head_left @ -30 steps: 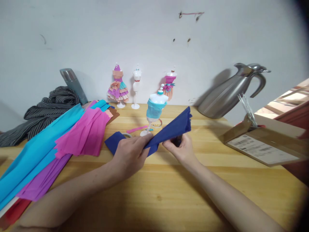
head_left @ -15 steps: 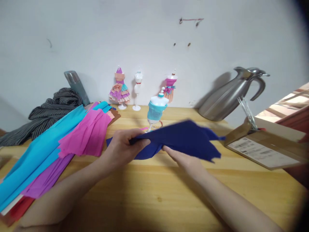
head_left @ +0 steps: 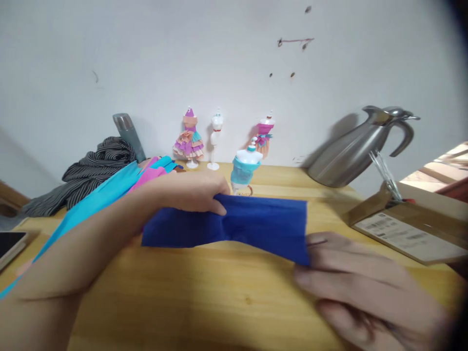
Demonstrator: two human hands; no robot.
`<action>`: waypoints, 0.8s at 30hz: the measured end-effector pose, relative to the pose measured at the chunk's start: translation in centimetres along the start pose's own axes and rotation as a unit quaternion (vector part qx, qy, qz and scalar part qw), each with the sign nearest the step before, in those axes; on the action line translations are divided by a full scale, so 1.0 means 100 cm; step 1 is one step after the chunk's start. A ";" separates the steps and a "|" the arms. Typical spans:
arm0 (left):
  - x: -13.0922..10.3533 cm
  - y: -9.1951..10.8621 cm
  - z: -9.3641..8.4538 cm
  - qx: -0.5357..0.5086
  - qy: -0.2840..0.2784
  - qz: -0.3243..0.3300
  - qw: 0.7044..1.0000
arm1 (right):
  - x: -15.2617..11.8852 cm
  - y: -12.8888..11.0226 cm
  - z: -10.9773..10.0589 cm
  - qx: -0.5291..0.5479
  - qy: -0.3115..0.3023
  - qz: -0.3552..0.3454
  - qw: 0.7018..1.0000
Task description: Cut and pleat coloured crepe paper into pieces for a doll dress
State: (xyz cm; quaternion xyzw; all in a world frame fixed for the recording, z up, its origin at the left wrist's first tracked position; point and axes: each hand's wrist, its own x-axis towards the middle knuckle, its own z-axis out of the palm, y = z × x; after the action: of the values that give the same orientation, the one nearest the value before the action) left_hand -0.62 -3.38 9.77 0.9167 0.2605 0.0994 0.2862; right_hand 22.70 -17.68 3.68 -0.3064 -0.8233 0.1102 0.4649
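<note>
A dark blue piece of crepe paper [head_left: 261, 222] is held up over the wooden table, spread out as a wide strip. My left hand [head_left: 197, 191] pinches its top edge near the middle, thumb in front. At the lower right corner of the paper, my right hand [head_left: 358, 282] grips it between its fingers, somewhat blurred. Just behind the paper stands a small white mannequin [head_left: 245, 168] wrapped in light turquoise material, its base hidden by the paper.
By the wall stand a ruffled-dress mannequin [head_left: 189, 141], a bare mannequin [head_left: 215, 136] and a pink-topped mannequin [head_left: 265, 130]. A steel jug [head_left: 351, 146] and a cardboard box [head_left: 413, 229] are right; turquoise crepe paper [head_left: 91, 204], striped cloth [head_left: 98, 168], a flask [head_left: 129, 136] and a phone-like device [head_left: 10, 246] left.
The blue crepe paper has gone from bunched and slanted to spread flat. My right hand has moved from beneath its middle to its right corner. The view has shifted slightly left.
</note>
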 end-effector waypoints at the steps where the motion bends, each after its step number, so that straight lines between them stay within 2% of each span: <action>1: 0.007 -0.011 0.012 0.008 -0.021 0.005 1.000 | 0.002 -0.005 -0.009 -0.046 -0.090 -0.035 0.994; 3: 0.018 -0.034 0.041 0.034 -0.103 -0.011 0.994 | 0.008 -0.007 -0.024 -0.071 -0.223 -0.040 0.971; 4: 0.023 -0.044 0.057 0.034 -0.133 -0.018 0.990 | 0.010 -0.004 -0.029 -0.059 -0.267 -0.041 0.961; 6: 0.030 -0.063 0.085 0.038 -0.167 -0.040 0.984 | 0.016 0.009 -0.033 -0.028 -0.283 -0.015 0.958; 9: 0.037 -0.079 0.113 0.007 -0.169 -0.063 0.984 | 0.020 0.046 -0.019 -0.003 -0.342 0.056 0.938; 12: 0.038 -0.081 0.125 0.013 -0.125 -0.062 0.990 | 0.013 0.089 0.008 -0.018 -0.395 0.112 0.912; 14: 0.034 -0.075 0.129 0.071 -0.057 -0.059 0.994 | 0.001 0.112 0.022 -0.042 -0.406 0.131 0.903; 17: 0.021 -0.062 0.134 0.159 0.020 -0.036 0.986 | -0.019 0.129 0.031 -0.064 -0.395 0.148 0.905; 19: 0.011 -0.053 0.138 0.192 0.001 -0.031 0.981 | -0.028 0.132 0.032 -0.068 -0.387 0.151 0.907; 22: -0.003 -0.046 0.145 0.200 -0.092 -0.047 0.974 | -0.032 0.126 0.030 -0.085 -0.394 0.132 0.905; 24: -0.011 -0.045 0.148 0.201 -0.124 -0.041 0.971 | -0.031 0.120 0.027 -0.107 -0.398 0.115 0.904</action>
State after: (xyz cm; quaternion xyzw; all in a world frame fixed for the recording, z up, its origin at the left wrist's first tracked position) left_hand 1.48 -7.78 -4.98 0.9490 0.2754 -0.0816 0.1300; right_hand 26.41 -9.86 -5.53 -0.3775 -0.9059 0.1863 0.0471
